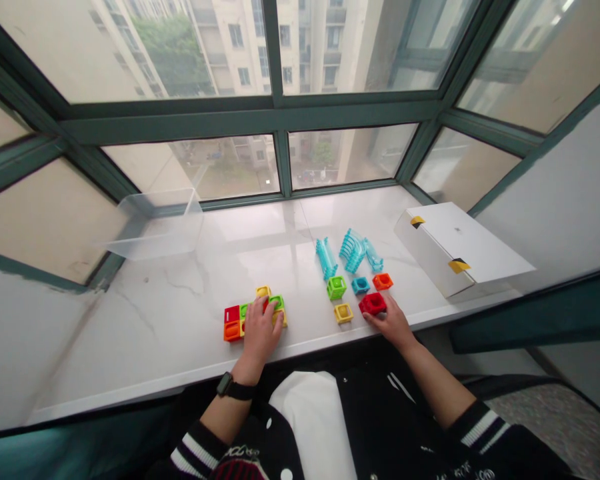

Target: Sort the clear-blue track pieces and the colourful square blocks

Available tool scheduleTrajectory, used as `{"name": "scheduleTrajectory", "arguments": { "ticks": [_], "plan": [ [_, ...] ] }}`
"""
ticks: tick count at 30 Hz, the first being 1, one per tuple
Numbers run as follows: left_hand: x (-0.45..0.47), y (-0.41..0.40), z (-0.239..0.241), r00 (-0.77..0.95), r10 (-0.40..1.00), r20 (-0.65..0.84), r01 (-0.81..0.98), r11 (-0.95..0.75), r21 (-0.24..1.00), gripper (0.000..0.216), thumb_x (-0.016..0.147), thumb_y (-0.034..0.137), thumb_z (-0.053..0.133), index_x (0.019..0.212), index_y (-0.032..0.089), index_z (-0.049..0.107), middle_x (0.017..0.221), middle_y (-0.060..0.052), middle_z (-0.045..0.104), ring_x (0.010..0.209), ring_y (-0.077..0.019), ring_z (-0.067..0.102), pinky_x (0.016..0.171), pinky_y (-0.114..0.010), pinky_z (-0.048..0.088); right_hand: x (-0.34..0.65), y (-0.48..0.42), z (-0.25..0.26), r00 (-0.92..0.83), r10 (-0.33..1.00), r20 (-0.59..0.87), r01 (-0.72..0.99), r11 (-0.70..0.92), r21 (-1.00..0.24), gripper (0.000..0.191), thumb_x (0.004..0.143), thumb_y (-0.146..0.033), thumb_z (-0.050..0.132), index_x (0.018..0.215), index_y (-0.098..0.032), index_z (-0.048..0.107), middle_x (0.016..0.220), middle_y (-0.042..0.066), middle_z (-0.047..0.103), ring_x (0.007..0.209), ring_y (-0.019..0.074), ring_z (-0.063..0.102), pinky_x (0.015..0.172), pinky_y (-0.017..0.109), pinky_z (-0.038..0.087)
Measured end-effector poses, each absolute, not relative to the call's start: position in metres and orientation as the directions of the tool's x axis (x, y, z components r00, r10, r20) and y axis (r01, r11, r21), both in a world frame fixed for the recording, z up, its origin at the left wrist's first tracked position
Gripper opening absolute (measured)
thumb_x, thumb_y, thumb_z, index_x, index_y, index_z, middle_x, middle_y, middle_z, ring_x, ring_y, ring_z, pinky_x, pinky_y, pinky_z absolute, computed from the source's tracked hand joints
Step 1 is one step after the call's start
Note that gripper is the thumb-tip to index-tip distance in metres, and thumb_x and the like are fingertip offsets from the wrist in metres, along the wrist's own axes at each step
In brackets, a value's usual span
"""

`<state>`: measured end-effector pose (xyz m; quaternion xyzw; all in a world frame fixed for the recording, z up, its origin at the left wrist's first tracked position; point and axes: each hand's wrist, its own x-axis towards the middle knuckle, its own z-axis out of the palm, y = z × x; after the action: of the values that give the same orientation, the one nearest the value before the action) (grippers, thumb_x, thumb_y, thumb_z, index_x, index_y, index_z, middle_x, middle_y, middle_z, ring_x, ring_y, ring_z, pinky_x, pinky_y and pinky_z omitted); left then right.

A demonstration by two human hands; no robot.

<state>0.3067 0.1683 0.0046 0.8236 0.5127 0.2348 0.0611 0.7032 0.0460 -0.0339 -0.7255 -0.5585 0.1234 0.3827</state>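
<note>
My left hand point(259, 331) lies flat, fingers spread, on a joined cluster of coloured hollow cubes point(236, 320) near the sill's front edge; red, orange, green and yellow cubes show around it. My right hand point(391, 320) has its fingers closed on a loose red cube point(373, 303). Close by lie a yellow cube point(343, 313), a green cube point(337, 287), a blue cube point(360, 285) and an orange cube point(383, 281). Behind them rest light-blue curved track pieces point(351, 251).
A white marble window sill point(190, 293) carries everything. A clear plastic bin point(155, 223) stands at the back left by the window. A white cardboard box point(455, 247) with yellow tape lies at the right. The window frame runs along the back.
</note>
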Motion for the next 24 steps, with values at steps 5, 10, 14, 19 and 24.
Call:
{"name": "scheduleTrajectory", "arguments": {
  "ticks": [5,10,14,19,24],
  "plan": [
    [0.304,0.171,0.002,0.346,0.88,0.325,0.776,-0.464,0.427,0.033,0.102,0.037,0.056,0.128,0.02,0.066,0.142,-0.017,0.059,0.14,-0.0383,0.051,0.121,-0.062,0.039,0.705,0.044,-0.021,0.316,0.93,0.191,0.696,-0.09,-0.712,0.091,0.08,-0.068,0.078,0.151,-0.021,0.048,0.142,0.019,0.059,0.131,0.0372,0.06,0.111,0.059,0.051],
    [0.292,0.181,0.001,0.321,0.894,0.314,0.647,-0.449,0.616,0.034,0.103,0.032,0.05,0.134,0.021,0.06,0.14,-0.015,0.062,0.136,-0.0311,0.056,0.119,-0.056,0.045,0.701,0.038,0.01,0.364,0.88,0.306,0.652,-0.006,-0.758,0.077,0.094,-0.055,0.068,0.158,-0.023,0.04,0.138,0.018,0.06,0.117,0.0309,0.067,0.09,0.05,0.062],
    [0.272,0.185,0.012,0.309,0.885,0.348,0.576,-0.465,0.672,0.035,0.105,0.027,0.043,0.136,0.022,0.058,0.14,-0.012,0.063,0.135,-0.0262,0.058,0.119,-0.051,0.047,0.688,0.042,0.054,0.39,0.735,0.555,0.725,0.127,-0.677,0.054,0.099,-0.039,0.063,0.149,-0.022,0.052,0.13,0.015,0.065,0.116,0.0298,0.066,0.095,0.052,0.059],
    [0.244,0.185,0.023,0.245,0.889,0.388,0.647,-0.448,0.617,0.034,0.104,0.026,0.043,0.131,0.022,0.062,0.135,-0.011,0.065,0.131,-0.0278,0.06,0.118,-0.052,0.046,0.655,0.063,0.111,0.161,0.66,0.734,0.789,0.361,-0.498,0.026,0.097,-0.02,0.064,0.122,-0.026,0.07,0.113,0.009,0.073,0.109,0.0282,0.069,0.101,0.052,0.056],
    [0.237,0.183,0.02,0.216,0.901,0.377,0.695,-0.413,0.589,0.033,0.104,0.033,0.048,0.131,0.021,0.062,0.135,-0.013,0.065,0.129,-0.0289,0.059,0.117,-0.052,0.047,0.604,0.089,0.14,-0.072,0.726,0.683,0.622,0.569,-0.539,0.026,0.099,-0.014,0.06,0.118,-0.026,0.072,0.106,0.007,0.073,0.1,0.0226,0.071,0.088,0.039,0.059]
  ]
}}
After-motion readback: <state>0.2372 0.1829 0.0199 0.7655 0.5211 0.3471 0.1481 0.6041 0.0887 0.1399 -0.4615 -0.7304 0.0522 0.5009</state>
